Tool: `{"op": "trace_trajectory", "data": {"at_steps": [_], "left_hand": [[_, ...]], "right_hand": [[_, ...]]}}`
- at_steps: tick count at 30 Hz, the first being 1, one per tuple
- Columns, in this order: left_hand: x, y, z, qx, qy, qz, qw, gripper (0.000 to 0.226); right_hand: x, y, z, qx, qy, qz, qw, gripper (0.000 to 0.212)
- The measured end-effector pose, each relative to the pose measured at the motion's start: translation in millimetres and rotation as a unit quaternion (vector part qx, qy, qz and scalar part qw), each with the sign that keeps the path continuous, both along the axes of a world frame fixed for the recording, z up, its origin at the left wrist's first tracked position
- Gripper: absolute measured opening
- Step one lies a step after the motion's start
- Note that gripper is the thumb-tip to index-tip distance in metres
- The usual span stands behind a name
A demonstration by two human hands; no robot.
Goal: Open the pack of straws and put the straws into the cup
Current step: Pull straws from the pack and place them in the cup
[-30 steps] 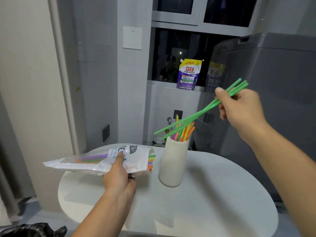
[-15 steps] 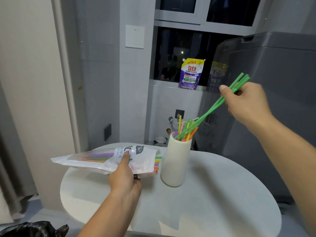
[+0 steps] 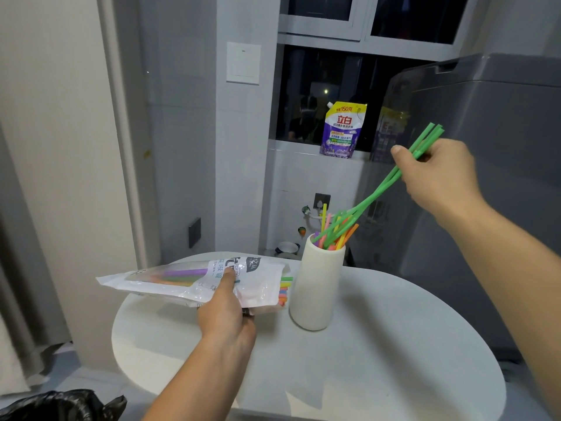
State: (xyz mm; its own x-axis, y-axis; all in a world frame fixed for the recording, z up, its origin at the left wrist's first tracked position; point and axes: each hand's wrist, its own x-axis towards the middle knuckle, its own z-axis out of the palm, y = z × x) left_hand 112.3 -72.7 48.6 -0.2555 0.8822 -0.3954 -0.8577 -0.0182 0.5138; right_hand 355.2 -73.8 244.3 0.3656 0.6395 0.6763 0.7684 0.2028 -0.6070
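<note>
A tall white cup (image 3: 315, 293) stands on the round white table (image 3: 379, 360), holding several coloured straws. My right hand (image 3: 437, 177) pinches a bunch of green straws (image 3: 382, 189) near their top ends; their lower ends dip into the cup's mouth among the other straws. My left hand (image 3: 226, 311) holds the clear straw pack (image 3: 182, 281) flat just above the table, left of the cup. The pack's open end faces the cup, with coloured straw ends (image 3: 283, 291) sticking out.
A big grey appliance (image 3: 485, 183) stands close behind the table on the right. A purple detergent pouch (image 3: 343, 130) sits on the window ledge. A black bag (image 3: 60, 405) lies on the floor at bottom left. A wall rises to the left.
My right hand has tipped the green straws steeper and lowered their tips from above the rim into the cup. My left hand keeps the pack in place.
</note>
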Motion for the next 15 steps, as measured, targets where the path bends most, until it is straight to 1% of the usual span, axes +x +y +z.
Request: {"op": "trace_trajectory", "data": {"at_steps": [7, 11, 15], "left_hand": [[-0.4, -2.4, 0.5, 0.0, 0.005, -0.007, 1.0, 0.047], [-0.3, -3.5, 1.0, 0.002, 0.002, -0.01, 1.0, 0.048], [0.6, -5.6, 2.9, -0.003, 0.0, -0.015, 1.0, 0.048]], "right_hand": [[-1.9, 0.5, 1.2, -0.003, -0.011, -0.005, 1.0, 0.039], [-11.9, 1.1, -5.1, -0.021, -0.025, 0.044, 0.998, 0.032], [-23.8, 8.4, -13.4, -0.07, -0.039, 0.088, 0.993, 0.03]]}}
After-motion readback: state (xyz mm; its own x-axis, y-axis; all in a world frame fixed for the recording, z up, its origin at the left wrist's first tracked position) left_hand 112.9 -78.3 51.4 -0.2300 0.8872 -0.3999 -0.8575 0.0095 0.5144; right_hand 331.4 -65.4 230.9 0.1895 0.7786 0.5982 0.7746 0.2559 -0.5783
